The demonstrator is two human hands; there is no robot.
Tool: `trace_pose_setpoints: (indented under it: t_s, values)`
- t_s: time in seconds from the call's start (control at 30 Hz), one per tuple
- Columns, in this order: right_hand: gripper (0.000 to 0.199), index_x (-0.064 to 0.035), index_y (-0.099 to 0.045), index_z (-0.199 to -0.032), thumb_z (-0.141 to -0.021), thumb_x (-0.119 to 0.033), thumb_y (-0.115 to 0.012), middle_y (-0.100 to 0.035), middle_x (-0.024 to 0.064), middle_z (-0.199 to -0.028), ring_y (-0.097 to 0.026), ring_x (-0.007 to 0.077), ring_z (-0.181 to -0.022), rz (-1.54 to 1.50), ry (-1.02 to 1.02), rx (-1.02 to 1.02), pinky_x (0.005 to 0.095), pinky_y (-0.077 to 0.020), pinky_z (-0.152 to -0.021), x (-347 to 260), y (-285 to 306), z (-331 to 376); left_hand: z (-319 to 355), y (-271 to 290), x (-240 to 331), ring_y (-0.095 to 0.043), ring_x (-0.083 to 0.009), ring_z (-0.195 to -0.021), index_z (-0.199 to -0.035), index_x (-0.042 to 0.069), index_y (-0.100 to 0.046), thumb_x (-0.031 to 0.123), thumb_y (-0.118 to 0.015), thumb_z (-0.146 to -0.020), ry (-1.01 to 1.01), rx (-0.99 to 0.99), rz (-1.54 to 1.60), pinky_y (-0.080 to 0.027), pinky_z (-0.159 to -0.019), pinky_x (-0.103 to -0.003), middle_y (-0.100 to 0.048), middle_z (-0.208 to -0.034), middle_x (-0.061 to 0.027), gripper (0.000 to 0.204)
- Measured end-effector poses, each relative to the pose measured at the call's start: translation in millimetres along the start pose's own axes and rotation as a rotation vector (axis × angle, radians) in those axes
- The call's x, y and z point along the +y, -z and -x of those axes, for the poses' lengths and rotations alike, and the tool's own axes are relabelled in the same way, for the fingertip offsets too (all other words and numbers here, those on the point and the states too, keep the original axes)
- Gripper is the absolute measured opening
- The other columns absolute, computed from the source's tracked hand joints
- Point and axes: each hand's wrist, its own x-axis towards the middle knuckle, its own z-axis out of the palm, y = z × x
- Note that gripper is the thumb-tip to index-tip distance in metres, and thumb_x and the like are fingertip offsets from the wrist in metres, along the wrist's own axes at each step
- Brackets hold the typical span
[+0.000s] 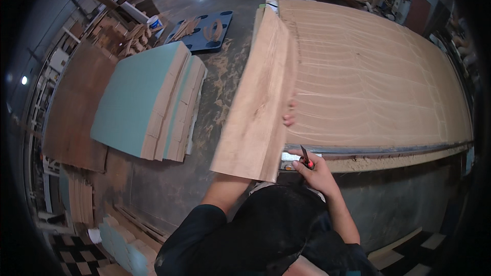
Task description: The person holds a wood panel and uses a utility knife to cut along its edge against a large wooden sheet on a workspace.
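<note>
Your left hand (pixel 289 114) grips a cut strip of wood panel (pixel 258 102), fingers curled over its right edge, holding it tilted up off the left side of the large routed board (pixel 373 76) on the tabletop (pixel 399 159). Your left forearm rises beneath the strip. Your right hand (pixel 317 171) rests at the board's near edge, closed around a red-handled knife (pixel 306 158), blade pointing up.

Left forearm rising from six o'clock toward twelve, mostly hidden; left hand (pixel 289 114) showing only fingertips curled round an edge near centre. Right arm bent, reaching from five o'clock toward eleven; right hand (pixel 313 170) closed in a fist-like grip, knuckles up, thumb side toward twelve.
</note>
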Motion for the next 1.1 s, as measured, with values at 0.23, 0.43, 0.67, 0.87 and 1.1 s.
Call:
trace_pose_setpoints:
  t_s: [0.23,0.43,0.67,0.87,1.1]
  values:
    - [0.04,-0.0081,-0.075,-0.145,-0.11,-0.026,-0.074,-0.061,-0.0047,-0.085,-0.056,0.0072,-0.078,-0.307,-0.189,0.312,0.0269,-0.0463,-0.07,76.7,43.8,9.3,-0.8,-24.6,-7.6,-0.075,-0.0223,-0.093,-0.121,-0.004,-0.074,0.04,-0.07,-0.113,-0.182,1.371,-1.354,-0.058,-0.084,-0.043,-0.08,-0.107,-0.0158,0.044]
    - [0.011,-0.0078,-0.072,-0.104,-0.109,-0.017,-0.068,-0.069,-0.0003,-0.076,-0.054,0.007,-0.062,-0.297,-0.179,0.395,0.0264,-0.0407,-0.057,141.3,48.1,-20.9,27.5,59.8,-28.2,-0.075,-0.0439,-0.116,-0.127,0.001,-0.074,0.034,-0.07,-0.112,-0.157,1.534,-1.39,-0.057,-0.1,-0.051,-0.08,-0.119,-0.0247,0.037]
    - [0.009,-0.0066,-0.071,-0.099,-0.103,-0.011,-0.064,-0.075,0.0047,-0.081,-0.053,0.0077,-0.057,-0.127,-0.253,0.347,0.0283,-0.0389,-0.05,140.6,49.7,-28.3,27.1,89.3,-31.8,-0.079,-0.0319,-0.113,-0.141,-0.001,-0.072,0.023,-0.073,-0.11,-0.214,1.292,-1.523,-0.058,-0.099,-0.043,-0.083,-0.123,-0.0209,0.039]
    - [0.034,-0.003,-0.07,-0.136,-0.102,-0.007,-0.066,-0.075,0.0047,-0.083,-0.058,0.0093,-0.061,-0.069,-0.184,0.41,0.0282,-0.0443,-0.054,182.5,56.3,-40.8,36.2,64.4,-42.8,-0.076,-0.035,-0.124,-0.148,-0.005,-0.066,0.019,-0.082,-0.101,0.093,1.082,-1.494,-0.057,-0.109,-0.043,-0.08,-0.131,-0.0234,0.055]
    - [0.068,-0.0068,-0.052,-0.168,-0.102,0.003,-0.068,-0.073,0.0064,-0.085,-0.069,0.0122,-0.071,-0.079,-0.09,0.361,0.0297,-0.0544,-0.061,198.3,54.3,-66.5,82.6,53.8,-65.7,-0.07,-0.0322,-0.136,-0.161,-0.004,-0.051,0.025,-0.086,-0.099,0.247,1.077,-1.612,-0.053,-0.116,-0.042,-0.071,-0.149,-0.0245,0.076]
